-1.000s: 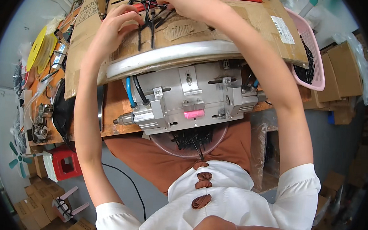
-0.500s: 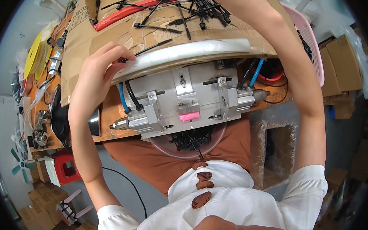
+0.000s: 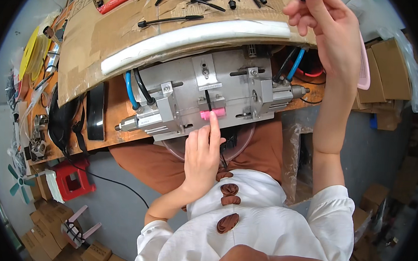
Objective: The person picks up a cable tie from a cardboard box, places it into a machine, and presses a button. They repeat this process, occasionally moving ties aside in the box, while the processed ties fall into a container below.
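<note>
My left hand (image 3: 203, 154) stretches its index finger up to a small pink block (image 3: 210, 114) on the front of a metal clamping fixture (image 3: 192, 82). The fingertip touches the block or the lower end of a black rod (image 3: 208, 100); which one I cannot tell. That rod stands in the fixture's middle, between the upper bracket and the pink block. My left hand's other fingers are loosely bent and hold nothing visible. At the upper right, my right hand (image 3: 328, 28) is raised over the cardboard, its fingers pinching a dark part cut off by the picture's edge.
Several black rods with knobbed ends (image 3: 197, 1) lie on the cardboard (image 3: 90, 53), behind a white foam strip (image 3: 194, 42). Blue and black hoses (image 3: 131, 89) run to the fixture's cylinders. A clear bowl (image 3: 172, 150) of black parts sits below it. A pink basket (image 3: 364, 68) stands at right.
My left hand has come from the foam strip's left end down to the pink block. A black rod now stands in the fixture. My right hand has drawn back toward me from the rod pile.
</note>
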Demonstrator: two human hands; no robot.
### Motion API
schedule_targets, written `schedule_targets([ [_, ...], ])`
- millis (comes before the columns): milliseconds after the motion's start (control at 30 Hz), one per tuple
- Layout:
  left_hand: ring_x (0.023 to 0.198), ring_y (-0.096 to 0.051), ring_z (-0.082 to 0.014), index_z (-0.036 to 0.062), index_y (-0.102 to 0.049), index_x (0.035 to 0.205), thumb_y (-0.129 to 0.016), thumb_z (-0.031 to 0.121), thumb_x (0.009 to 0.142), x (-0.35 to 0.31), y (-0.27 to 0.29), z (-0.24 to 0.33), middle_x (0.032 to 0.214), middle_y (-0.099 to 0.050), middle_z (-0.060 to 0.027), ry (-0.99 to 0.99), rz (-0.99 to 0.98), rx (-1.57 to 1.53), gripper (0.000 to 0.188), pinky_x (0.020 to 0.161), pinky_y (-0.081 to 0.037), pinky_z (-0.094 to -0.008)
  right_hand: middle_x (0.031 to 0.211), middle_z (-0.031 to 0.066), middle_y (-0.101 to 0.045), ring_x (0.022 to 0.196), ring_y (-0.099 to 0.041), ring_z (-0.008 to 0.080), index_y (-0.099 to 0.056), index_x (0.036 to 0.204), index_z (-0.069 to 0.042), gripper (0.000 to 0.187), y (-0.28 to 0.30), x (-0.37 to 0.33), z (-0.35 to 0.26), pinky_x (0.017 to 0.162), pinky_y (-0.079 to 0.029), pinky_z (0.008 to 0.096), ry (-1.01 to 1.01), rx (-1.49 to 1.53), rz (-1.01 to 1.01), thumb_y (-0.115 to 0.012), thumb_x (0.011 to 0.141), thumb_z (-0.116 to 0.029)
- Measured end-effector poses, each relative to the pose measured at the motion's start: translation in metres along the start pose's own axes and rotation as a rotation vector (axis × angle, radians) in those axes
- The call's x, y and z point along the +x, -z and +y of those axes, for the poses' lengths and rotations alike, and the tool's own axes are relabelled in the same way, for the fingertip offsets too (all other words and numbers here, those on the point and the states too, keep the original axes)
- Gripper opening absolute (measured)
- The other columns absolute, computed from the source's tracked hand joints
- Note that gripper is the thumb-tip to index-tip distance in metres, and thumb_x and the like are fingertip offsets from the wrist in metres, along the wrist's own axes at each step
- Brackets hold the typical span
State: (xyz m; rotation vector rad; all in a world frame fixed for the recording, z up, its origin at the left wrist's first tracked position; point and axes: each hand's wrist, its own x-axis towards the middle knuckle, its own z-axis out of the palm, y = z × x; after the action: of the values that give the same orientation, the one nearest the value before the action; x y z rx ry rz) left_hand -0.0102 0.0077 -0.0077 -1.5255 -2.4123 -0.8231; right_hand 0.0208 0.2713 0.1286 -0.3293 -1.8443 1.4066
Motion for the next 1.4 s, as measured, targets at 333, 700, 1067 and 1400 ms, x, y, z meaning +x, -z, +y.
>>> schedule_targets([
  [333, 0.084, -0.048, -0.0281, -0.0008, -0.041, 0.138, -0.074, 0.003, 0.069, 0.002, 0.000, 0.001, 0.094, -0.051, -0.0105, 0.008, -0.093, -0.007, 0.077, 0.074, -0.043, -0.0375, 0.091, 0.0118, -0.067, 0.075, -0.065, 0.0180, -0.061, 0.101, -0.001, 0.027, -0.007, -0.079, -0.011, 0.064, -0.052, 0.0269, 0.060, -0.016, 0.044, -0.067, 0.076, 0.006],
  [700, 0.097, -0.052, -0.0271, 0.0019, -0.060, 0.102, -0.054, 0.003, 0.089, 0.172, 0.083, -0.101, 0.101, -0.058, -0.0099, -0.219, 0.032, 0.015, 0.014, 0.085, -0.041, -0.0337, 0.068, 0.0078, -0.055, 0.056, -0.053, 0.0189, -0.051, 0.129, 0.006, 0.067, -0.073, -0.192, 0.056, 0.051, -0.045, 0.0323, 0.207, -0.568, -0.318, -0.075, 0.067, 0.005],
  [1067, 0.073, -0.052, -0.0219, 0.0038, -0.060, 0.104, -0.057, -0.005, 0.081, 0.165, 0.107, -0.107, 0.085, -0.054, -0.0092, -0.221, -0.156, -0.246, 0.024, 0.072, -0.045, -0.0302, 0.062, 0.0039, -0.048, 0.055, -0.051, 0.0164, -0.046, 0.134, 0.002, 0.065, -0.076, -0.185, 0.054, 0.047, -0.041, 0.0313, 0.217, -0.664, -0.421, -0.072, 0.075, -0.008],
  [1400, 0.084, -0.050, -0.0243, -0.0044, -0.045, 0.136, -0.071, -0.005, 0.067, 0.014, 0.047, -0.008, 0.093, -0.054, -0.0100, -0.057, -0.032, -0.042, 0.074, 0.076, -0.043, -0.0355, 0.074, 0.0112, -0.064, 0.063, -0.063, 0.0191, -0.064, 0.093, -0.001, 0.017, -0.128, 0.035, 0.025, 0.054, -0.049, 0.0286, 0.535, -1.236, -0.239, -0.066, 0.079, -0.009],
])
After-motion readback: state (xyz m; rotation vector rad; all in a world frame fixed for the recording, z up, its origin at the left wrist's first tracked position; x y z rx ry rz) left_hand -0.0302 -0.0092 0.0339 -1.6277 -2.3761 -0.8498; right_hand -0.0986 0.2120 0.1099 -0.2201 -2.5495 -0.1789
